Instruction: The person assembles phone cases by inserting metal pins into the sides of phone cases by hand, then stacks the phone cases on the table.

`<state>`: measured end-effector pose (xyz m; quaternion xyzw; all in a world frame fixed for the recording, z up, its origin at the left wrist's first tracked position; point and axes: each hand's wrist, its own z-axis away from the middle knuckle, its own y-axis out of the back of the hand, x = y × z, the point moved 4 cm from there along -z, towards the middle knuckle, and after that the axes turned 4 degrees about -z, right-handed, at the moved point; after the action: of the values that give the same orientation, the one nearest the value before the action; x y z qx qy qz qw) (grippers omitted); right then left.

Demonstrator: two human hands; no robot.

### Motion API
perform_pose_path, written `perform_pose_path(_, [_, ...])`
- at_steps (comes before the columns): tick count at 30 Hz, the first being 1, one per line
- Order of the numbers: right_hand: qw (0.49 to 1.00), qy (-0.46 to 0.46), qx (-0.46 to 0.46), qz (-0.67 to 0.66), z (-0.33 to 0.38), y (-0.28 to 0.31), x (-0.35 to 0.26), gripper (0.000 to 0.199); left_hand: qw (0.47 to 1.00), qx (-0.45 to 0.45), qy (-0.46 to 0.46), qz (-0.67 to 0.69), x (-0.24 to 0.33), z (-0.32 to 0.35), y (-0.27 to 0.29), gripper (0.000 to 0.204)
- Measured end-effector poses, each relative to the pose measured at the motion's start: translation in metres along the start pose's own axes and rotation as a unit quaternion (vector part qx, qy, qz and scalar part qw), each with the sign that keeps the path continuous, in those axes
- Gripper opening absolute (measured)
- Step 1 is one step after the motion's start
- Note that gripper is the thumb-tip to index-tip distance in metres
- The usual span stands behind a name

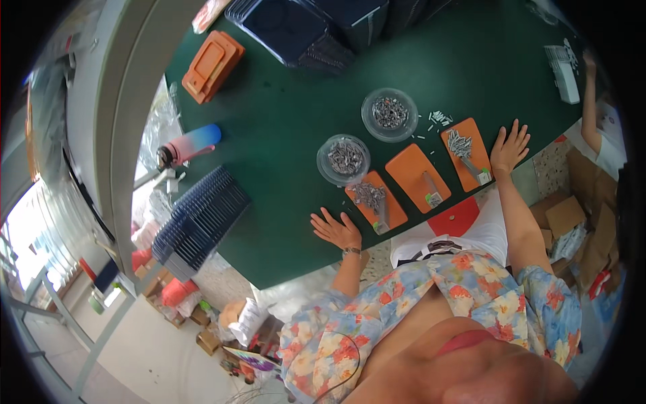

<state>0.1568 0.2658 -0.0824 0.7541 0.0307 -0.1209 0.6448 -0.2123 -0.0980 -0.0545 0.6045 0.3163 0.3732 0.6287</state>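
Observation:
My left hand (336, 229) lies flat on the green table (282, 168) with its fingers spread, holding nothing. My right hand (509, 147) rests the same way, beside the right-hand orange board. Between my hands are three orange boards: the left board (397, 214) and the right board (469, 128) each carry a heap of small grey metal pieces. The middle board (408, 165) has only a few pieces at its near end. Beyond the boards stand two round clear bowls, a nearer bowl (323, 170) and a farther bowl (385, 137), both holding similar pieces.
Loose pieces (441, 118) lie beyond the right board. Dark tray stacks (289, 34) occupy the far edge; another ribbed stack (202, 222) is at left. A bottle (192, 145) and orange trays (213, 66) lie left. Someone's arm (591, 108) is at right, near a white box (563, 74).

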Motion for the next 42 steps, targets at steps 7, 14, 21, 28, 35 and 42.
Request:
perform_pose_path(7, [0.999,0.019,-0.032,-0.024,0.01,-0.005,-0.005,0.062,0.998,0.05,0.012,0.028,-0.012,-0.001,-0.003,0.054])
perform_pose_path(14, [0.874,0.2,-0.259,-0.359,0.009,0.068,0.053,0.035,0.988,0.103,0.11,0.046,0.008,0.031,-0.008,0.052])
perform_pose_path(21, [0.744,0.248,-0.582,-0.215,0.077,0.053,0.089,0.021,0.985,0.12,0.109,0.062,0.01,0.048,-0.02,0.05])
perform_pose_path(28, [0.645,0.375,-0.652,-0.135,0.144,-0.122,0.068,0.042,0.983,0.117,0.125,0.059,0.029,0.056,-0.028,0.049])
perform_pose_path(35, [0.577,0.413,-0.703,-0.041,0.181,-0.164,0.047,0.046,0.988,0.125,0.088,0.035,0.003,0.049,-0.014,0.047])
perform_pose_path(42, [0.532,0.463,-0.709,-0.005,0.196,-0.194,0.045,0.049,0.987,0.137,0.082,0.03,0.001,0.045,-0.016,0.048])
